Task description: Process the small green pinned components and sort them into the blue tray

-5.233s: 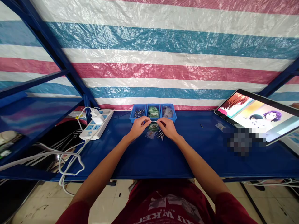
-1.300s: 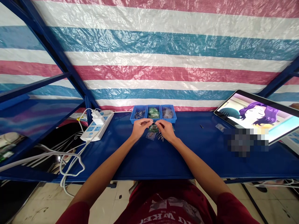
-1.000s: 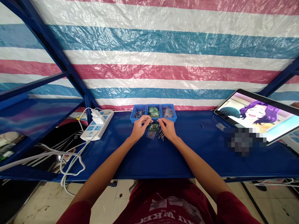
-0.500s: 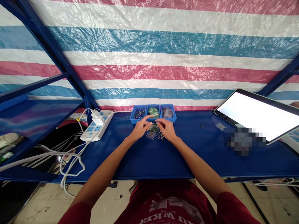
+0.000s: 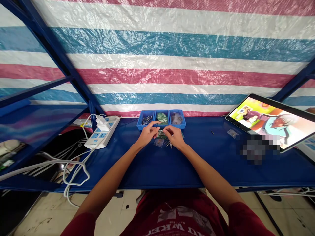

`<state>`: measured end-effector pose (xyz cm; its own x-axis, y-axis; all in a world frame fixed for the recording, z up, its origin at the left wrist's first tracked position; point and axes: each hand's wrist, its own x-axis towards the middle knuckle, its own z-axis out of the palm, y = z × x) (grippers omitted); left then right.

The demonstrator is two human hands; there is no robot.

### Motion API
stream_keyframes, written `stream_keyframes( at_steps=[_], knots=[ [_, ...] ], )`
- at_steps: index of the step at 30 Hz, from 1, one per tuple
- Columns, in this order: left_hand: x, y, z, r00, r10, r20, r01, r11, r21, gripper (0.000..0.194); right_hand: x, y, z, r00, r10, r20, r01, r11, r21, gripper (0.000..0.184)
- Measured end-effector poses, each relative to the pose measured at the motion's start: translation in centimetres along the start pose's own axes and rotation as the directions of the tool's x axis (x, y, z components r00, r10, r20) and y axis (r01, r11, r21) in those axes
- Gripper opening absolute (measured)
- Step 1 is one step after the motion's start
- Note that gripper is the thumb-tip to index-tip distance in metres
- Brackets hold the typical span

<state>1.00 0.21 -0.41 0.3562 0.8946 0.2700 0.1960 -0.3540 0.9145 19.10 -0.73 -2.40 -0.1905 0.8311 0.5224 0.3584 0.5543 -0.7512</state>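
Note:
My left hand (image 5: 149, 133) is closed, thumb and finger pinching one end of a small thin pale piece (image 5: 161, 130). My right hand (image 5: 174, 135) pinches its other end; what kind of piece it is cannot be made out. Just beneath the fingers lie a green packet (image 5: 161, 134), a small clear bag (image 5: 159, 142) with little parts inside and several short metal rods (image 5: 169, 143). Behind the hands stand three joined blue bins: the left bin (image 5: 141, 124) has dark rods, the middle holds green packets (image 5: 161, 118), the right holds clear bags (image 5: 176, 118).
A white power strip (image 5: 104, 132) with plugs and cables lies at left. On the right, a tilted screen (image 5: 273, 121) shows a cartoon, with a blurred patch before it. A loose dark rod (image 5: 212, 132) and a small clear packet (image 5: 232, 133) lie on the blue table (image 5: 162, 173).
My fingertips have come slightly closer together, and the pale piece now shows between them. The screen has gone from blank white to a cartoon picture.

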Motion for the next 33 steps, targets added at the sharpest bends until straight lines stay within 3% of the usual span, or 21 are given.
stream_keyframes(
  at_steps=[4, 9, 13, 18, 22, 27, 31, 33],
  knots=[
    [0.1, -0.1, -0.2, 0.999, 0.041, -0.031, -0.038, 0.995, 0.092, 0.031, 0.1, -0.3, -0.3, 0.997, 0.047, -0.065, -0.046, 0.999, 0.013, 0.031],
    [0.0, 0.2, -0.2, 0.998, 0.064, -0.015, -0.062, 0.993, 0.102, 0.033, 0.2, -0.5, -0.4, 0.996, 0.045, -0.081, -0.045, 0.999, -0.002, 0.035],
    [0.1, 0.5, -0.3, 0.986, 0.023, -0.166, -0.022, 1.000, 0.007, 0.038, 0.2, -0.4, -0.4, 0.994, 0.052, -0.097, -0.053, 0.999, -0.005, 0.038],
    [0.7, 0.6, -0.8, 0.892, -0.075, -0.447, -0.007, 0.984, -0.179, 0.041, 0.2, -0.1, -0.4, 0.991, 0.060, -0.116, -0.063, 0.998, -0.024, 0.038],
    [1.2, 0.1, -1.5, 0.806, -0.216, -0.551, -0.011, 0.925, -0.379, 0.040, 0.2, -0.1, -0.4, 0.991, 0.067, -0.115, -0.073, 0.996, -0.046, 0.039],
    [1.4, -0.5, -2.3, 0.748, -0.373, -0.549, 0.059, 0.861, -0.505, 0.040, 0.3, 0.0, -0.4, 0.990, 0.080, -0.115, -0.088, 0.994, -0.065, 0.040],
    [1.4, -0.7, -2.5, 0.732, -0.422, -0.534, 0.102, 0.844, -0.527, 0.043, 0.3, -0.1, -0.5, 0.991, 0.080, -0.112, -0.088, 0.993, -0.074, 0.041],
    [1.4, -0.8, -2.5, 0.750, -0.434, -0.500, 0.134, 0.839, -0.527, 0.045, 0.3, -0.1, -0.5, 0.991, 0.078, -0.108, -0.086, 0.993, -0.074, 0.042]
  ],
)
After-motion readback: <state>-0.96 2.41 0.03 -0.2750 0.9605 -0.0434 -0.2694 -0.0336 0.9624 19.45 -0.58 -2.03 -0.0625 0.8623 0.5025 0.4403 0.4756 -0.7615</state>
